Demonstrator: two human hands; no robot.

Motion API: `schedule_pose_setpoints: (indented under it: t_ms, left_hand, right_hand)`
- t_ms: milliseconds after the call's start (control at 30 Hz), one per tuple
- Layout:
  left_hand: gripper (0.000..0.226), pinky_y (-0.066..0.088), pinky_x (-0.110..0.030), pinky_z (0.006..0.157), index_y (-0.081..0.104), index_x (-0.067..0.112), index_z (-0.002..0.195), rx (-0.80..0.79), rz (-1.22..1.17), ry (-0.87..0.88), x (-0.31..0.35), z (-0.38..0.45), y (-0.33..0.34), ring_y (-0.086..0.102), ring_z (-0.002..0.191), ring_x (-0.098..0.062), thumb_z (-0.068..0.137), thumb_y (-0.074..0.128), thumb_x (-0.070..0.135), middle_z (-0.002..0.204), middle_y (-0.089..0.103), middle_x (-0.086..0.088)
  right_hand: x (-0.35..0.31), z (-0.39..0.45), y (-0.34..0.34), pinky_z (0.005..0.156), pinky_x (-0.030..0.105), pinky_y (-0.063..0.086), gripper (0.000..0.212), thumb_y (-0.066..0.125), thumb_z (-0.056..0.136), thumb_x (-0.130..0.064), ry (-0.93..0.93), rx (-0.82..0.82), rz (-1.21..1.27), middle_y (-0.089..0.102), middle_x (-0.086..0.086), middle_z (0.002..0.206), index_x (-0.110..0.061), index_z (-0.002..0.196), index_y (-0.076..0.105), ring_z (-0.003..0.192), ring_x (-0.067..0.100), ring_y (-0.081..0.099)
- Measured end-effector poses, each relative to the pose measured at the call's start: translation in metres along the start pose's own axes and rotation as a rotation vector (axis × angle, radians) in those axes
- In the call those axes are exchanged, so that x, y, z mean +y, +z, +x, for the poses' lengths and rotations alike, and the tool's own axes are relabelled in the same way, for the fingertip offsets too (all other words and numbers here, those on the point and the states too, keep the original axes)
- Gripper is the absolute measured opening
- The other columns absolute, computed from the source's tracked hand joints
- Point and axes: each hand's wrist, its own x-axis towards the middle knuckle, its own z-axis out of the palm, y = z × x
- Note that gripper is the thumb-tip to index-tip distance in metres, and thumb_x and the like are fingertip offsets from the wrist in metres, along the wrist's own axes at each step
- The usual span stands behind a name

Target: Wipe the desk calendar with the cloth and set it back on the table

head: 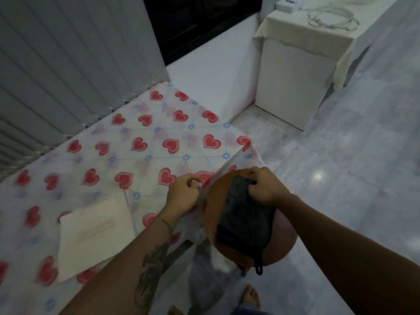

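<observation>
Pinching the far end of the dark cloth [244,220], the right hand [261,186] has its fingers curled together on the fabric. Cloth lies flat on a round brown stool [281,239], its near end trailing a small loop over the stool's edge. Stool stands just beside the desk [136,160], tucked against the hanging edge of the covering.

Left hand [183,193] sits just left of the right hand, at the desk's near edge. Fingers bent inward, thumb and fingertips close together; motion blur hides whether they nip the tablecloth [177,130] or close on nothing. Cannot tell its grip for certain. Left forearm carries dark tattoo marks and a thin band at the wrist.

Desk calendar [95,235] rests on the desk well left of both hands, nearer the person than the left hand. It shows as a pale cream slab with a faint reddish print on its face; neither hand touches it. Details on it are too blurred to read.

Tablecloth is white with red hearts and small blue flowers. Grey vertical blinds [68,64] run along the desk's far side, beyond both hands. Bare toes [251,294] show on the grey tiled floor [352,167] below the right forearm. A white cabinet [295,76] stands far off, beyond the right hand.
</observation>
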Motion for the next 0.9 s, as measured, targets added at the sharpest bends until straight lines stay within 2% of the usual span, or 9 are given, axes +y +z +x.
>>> schedule_pose_setpoints:
  t_ms: [67, 133, 200, 333, 500, 567, 667, 767, 900]
  left_hand:
    - [0.026, 0.06, -0.037, 0.082, 0.073, 0.021, 0.103, 0.067, -0.099, -0.01, -0.009, -0.009, -0.031, 0.072, 0.085, -0.019, 0.094, 0.052, 0.007, 0.098, 0.075, 0.0]
    - [0.025, 0.058, -0.027, 0.07, 0.073, 0.018, 0.107, 0.138, -0.18, -0.016, -0.024, -0.016, -0.065, 0.073, 0.075, -0.012, 0.096, 0.052, 0.008, 0.099, 0.076, 0.0]
    - [0.026, 0.052, -0.022, 0.064, 0.072, 0.016, 0.108, 0.214, -0.28, -0.06, -0.04, -0.024, -0.1, 0.071, 0.066, -0.008, 0.096, 0.05, 0.006, 0.095, 0.076, -0.001]
    - [0.023, 0.05, -0.021, 0.057, 0.07, 0.012, 0.105, 0.331, -0.553, -0.187, -0.082, -0.038, -0.165, 0.069, 0.063, -0.013, 0.093, 0.053, 0.0, 0.09, 0.074, -0.007]
    - [0.021, 0.051, -0.023, 0.063, 0.073, 0.016, 0.104, 0.439, -0.589, -0.277, -0.154, -0.043, -0.226, 0.07, 0.076, -0.014, 0.089, 0.061, 0.007, 0.093, 0.076, -0.005]
    - [0.019, 0.055, -0.027, 0.071, 0.073, 0.022, 0.101, 0.459, -0.526, -0.298, -0.183, -0.041, -0.241, 0.069, 0.086, -0.016, 0.088, 0.063, 0.011, 0.1, 0.076, -0.004]
    - [0.027, 0.053, -0.034, 0.092, 0.072, 0.024, 0.11, 0.45, -0.4, -0.32, -0.218, -0.037, -0.254, 0.065, 0.1, -0.02, 0.088, 0.059, 0.013, 0.114, 0.071, 0.0]
    - [0.038, 0.045, -0.026, 0.091, 0.069, 0.021, 0.118, 0.39, -0.319, -0.346, -0.241, -0.041, -0.253, 0.061, 0.107, -0.02, 0.084, 0.056, 0.008, 0.116, 0.066, 0.001]
    - [0.038, 0.046, -0.024, 0.087, 0.069, 0.021, 0.107, 0.353, -0.333, -0.306, -0.254, -0.039, -0.251, 0.064, 0.102, -0.023, 0.077, 0.056, 0.001, 0.108, 0.07, -0.002]
  right_hand:
    - [-0.031, 0.0, 0.009, 0.078, 0.035, 0.051, 0.032, 0.057, 0.075, -0.023, -0.087, -0.024, 0.039, 0.058, 0.002, 0.103, -0.023, 0.107, 0.054, 0.094, 0.022, 0.058]
    - [-0.065, 0.002, 0.024, 0.076, 0.027, 0.048, 0.035, 0.059, 0.078, -0.017, -0.149, -0.064, 0.071, 0.058, -0.002, 0.102, -0.021, 0.113, 0.054, 0.095, 0.021, 0.059]
    - [-0.101, 0.004, 0.042, 0.078, 0.026, 0.043, 0.044, 0.06, 0.081, -0.016, -0.19, -0.098, 0.068, 0.056, 0.0, 0.107, -0.019, 0.124, 0.051, 0.096, 0.02, 0.056]
    - [-0.173, 0.004, 0.091, 0.067, 0.026, 0.041, 0.045, 0.06, 0.082, -0.02, -0.263, -0.166, 0.079, 0.06, -0.001, 0.103, -0.024, 0.126, 0.05, 0.088, 0.018, 0.059]
    - [-0.241, 0.004, 0.156, 0.065, 0.022, 0.044, 0.049, 0.059, 0.083, -0.017, -0.245, -0.221, 0.126, 0.057, 0.004, 0.111, -0.02, 0.131, 0.047, 0.084, 0.015, 0.059]
    - [-0.259, 0.005, 0.18, 0.078, 0.03, 0.049, 0.052, 0.058, 0.083, -0.017, -0.214, -0.228, 0.119, 0.058, 0.005, 0.117, -0.019, 0.133, 0.045, 0.092, 0.019, 0.06]
    - [-0.278, 0.008, 0.209, 0.094, 0.038, 0.045, 0.057, 0.055, 0.084, -0.014, -0.177, -0.222, 0.095, 0.053, 0.013, 0.133, -0.015, 0.139, 0.041, 0.112, 0.029, 0.055]
    - [-0.289, 0.009, 0.229, 0.102, 0.035, 0.035, 0.058, 0.046, 0.088, -0.011, -0.125, -0.222, 0.057, 0.042, 0.016, 0.146, -0.01, 0.144, 0.033, 0.129, 0.032, 0.043]
    - [-0.299, 0.011, 0.245, 0.097, 0.033, 0.036, 0.049, 0.044, 0.093, -0.013, -0.044, -0.171, 0.062, 0.045, 0.013, 0.144, -0.011, 0.141, 0.035, 0.127, 0.032, 0.044]
